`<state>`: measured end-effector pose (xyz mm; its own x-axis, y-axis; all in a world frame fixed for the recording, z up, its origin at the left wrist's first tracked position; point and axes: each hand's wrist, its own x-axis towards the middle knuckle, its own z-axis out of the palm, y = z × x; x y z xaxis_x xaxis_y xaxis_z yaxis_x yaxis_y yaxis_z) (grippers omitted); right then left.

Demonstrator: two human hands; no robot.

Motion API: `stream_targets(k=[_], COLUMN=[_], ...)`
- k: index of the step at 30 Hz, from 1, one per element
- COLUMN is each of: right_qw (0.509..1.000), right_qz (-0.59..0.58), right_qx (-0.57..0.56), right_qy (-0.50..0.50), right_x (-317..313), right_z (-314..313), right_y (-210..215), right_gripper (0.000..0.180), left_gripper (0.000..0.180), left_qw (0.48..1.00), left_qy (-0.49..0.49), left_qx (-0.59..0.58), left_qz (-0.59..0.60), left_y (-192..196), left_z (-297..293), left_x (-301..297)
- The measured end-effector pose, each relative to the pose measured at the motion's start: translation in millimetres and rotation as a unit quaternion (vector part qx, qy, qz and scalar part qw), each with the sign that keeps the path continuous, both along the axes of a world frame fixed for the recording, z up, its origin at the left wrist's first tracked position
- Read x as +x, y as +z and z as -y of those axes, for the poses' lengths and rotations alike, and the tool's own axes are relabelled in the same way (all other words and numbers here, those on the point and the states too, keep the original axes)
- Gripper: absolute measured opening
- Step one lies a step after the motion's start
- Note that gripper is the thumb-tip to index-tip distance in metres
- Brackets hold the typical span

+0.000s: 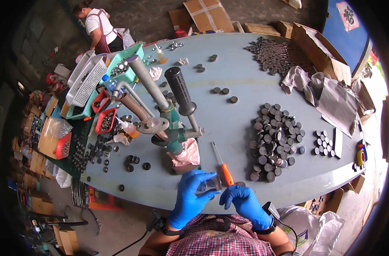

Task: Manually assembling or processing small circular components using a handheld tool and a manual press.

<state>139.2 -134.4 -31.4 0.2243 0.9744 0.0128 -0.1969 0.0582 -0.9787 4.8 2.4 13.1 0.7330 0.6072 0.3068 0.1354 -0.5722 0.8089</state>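
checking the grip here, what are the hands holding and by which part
The left hand pinches a small grey metal piece by its left end, between thumb and fingers. The right hand is beside it, fingers curled; whether it holds anything cannot be told.

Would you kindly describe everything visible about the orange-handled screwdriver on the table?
The screwdriver lies flat on the grey-blue table, just beyond the person's gloved hands. It has a thin, bare metal shaft and a bright orange handle, apparently plastic. The shaft's tip points away from the person and slightly left; the handle end lies nearer them. It rests between the green hand press and the large pile of dark round metal parts. Neither hand holds it, though the handle end sits close to the left hand.
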Motion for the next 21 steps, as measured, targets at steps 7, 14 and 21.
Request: stream_targets(k=[7, 14, 21], right_qw=[0.985, 0.992, 0.981], right_qz=[-0.098, -0.022, 0.045], right_qx=[-0.015, 0.005, 0.017], right_qy=[-0.139, -0.125, -0.188], right_x=[-6.1, -5.1, -6.7], right_z=[-11.0, -14.0, -19.6], right_y=[18.3, 15.3, 41.5], right_gripper=[0.034, 0.038, 0.029], left_gripper=[0.046, 0.047, 0.050], left_qw=[1.000, 0.999, 0.995], left_qy=[-0.002, -0.020, 0.000], left_qx=[-0.006, 0.050, 0.095], left_qz=[-0.023, -0.009, -0.013], left_y=[5.1, 8.2, 2.8], left_z=[1.9, 3.3, 2.4], left_x=[-1.9, 3.8, -0.2])
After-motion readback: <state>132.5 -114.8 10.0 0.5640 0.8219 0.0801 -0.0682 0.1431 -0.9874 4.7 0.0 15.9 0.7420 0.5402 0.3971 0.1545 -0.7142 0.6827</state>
